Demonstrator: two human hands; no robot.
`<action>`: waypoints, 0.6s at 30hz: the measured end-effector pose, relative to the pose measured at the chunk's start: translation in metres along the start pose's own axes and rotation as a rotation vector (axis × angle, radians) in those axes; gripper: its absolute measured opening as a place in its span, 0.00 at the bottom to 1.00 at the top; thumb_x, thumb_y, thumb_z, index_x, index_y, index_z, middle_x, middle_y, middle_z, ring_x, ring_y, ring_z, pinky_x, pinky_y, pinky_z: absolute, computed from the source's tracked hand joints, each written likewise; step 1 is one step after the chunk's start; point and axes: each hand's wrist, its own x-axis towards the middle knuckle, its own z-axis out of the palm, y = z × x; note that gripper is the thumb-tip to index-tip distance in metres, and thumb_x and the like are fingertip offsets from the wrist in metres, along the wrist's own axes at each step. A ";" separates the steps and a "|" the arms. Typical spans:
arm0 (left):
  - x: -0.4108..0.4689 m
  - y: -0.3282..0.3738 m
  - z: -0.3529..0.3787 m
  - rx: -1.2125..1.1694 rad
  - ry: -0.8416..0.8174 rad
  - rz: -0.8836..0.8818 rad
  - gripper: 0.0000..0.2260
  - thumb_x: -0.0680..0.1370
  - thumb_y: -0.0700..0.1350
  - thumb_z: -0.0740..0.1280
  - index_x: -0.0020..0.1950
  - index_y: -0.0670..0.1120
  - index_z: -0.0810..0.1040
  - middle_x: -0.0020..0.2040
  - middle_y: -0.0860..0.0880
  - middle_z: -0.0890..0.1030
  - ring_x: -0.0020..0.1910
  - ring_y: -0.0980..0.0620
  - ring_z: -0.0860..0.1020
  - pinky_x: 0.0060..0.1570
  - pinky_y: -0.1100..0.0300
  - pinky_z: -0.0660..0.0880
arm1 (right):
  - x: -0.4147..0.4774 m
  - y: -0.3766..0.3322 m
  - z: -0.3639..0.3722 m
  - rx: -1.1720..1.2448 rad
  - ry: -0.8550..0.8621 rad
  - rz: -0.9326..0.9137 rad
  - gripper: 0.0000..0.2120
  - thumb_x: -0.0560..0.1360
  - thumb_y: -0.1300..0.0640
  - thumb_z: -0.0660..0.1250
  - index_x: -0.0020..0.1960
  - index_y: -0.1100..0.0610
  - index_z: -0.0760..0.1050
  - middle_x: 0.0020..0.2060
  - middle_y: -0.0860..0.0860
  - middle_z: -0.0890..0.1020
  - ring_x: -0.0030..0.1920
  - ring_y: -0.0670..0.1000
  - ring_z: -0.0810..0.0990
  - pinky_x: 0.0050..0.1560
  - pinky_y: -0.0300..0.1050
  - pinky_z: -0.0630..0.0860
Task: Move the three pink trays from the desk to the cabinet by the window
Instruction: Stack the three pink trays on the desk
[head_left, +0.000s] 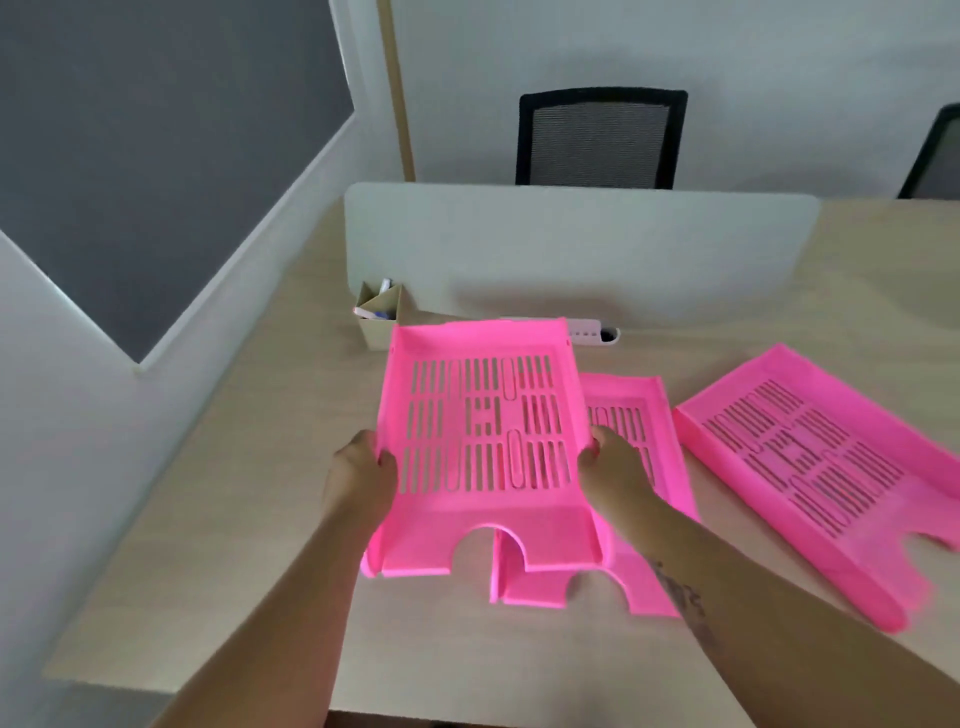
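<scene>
Three pink slotted trays are on the light wooden desk. The left tray is lifted and tilted, held at both side walls. My left hand grips its left wall and my right hand grips its right wall. A second pink tray lies flat under and to the right of it, partly covered by the held tray and my right forearm. The third pink tray lies flat and angled at the right.
A white divider panel stands across the desk behind the trays. A small cardboard pen box and a white power strip sit at its base. Two black mesh chairs stand beyond. The desk's left edge runs along a wall.
</scene>
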 end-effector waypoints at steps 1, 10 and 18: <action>-0.004 0.017 0.011 -0.011 -0.025 0.025 0.06 0.79 0.38 0.61 0.46 0.39 0.76 0.32 0.51 0.73 0.26 0.55 0.72 0.21 0.65 0.64 | 0.002 0.013 -0.017 -0.017 0.024 0.022 0.15 0.81 0.65 0.54 0.63 0.62 0.75 0.35 0.50 0.77 0.28 0.46 0.72 0.23 0.39 0.67; -0.048 0.095 0.083 -0.030 -0.162 0.066 0.08 0.79 0.41 0.57 0.46 0.45 0.75 0.37 0.48 0.79 0.31 0.51 0.79 0.26 0.60 0.74 | 0.008 0.100 -0.099 0.025 0.063 0.056 0.19 0.81 0.65 0.55 0.70 0.57 0.72 0.37 0.42 0.77 0.31 0.40 0.75 0.19 0.24 0.67; -0.071 0.091 0.106 -0.097 -0.173 -0.030 0.11 0.80 0.41 0.55 0.53 0.49 0.76 0.38 0.51 0.81 0.32 0.54 0.81 0.21 0.66 0.72 | -0.002 0.134 -0.095 0.128 -0.004 0.015 0.20 0.80 0.64 0.54 0.68 0.51 0.72 0.45 0.51 0.83 0.40 0.53 0.84 0.42 0.54 0.84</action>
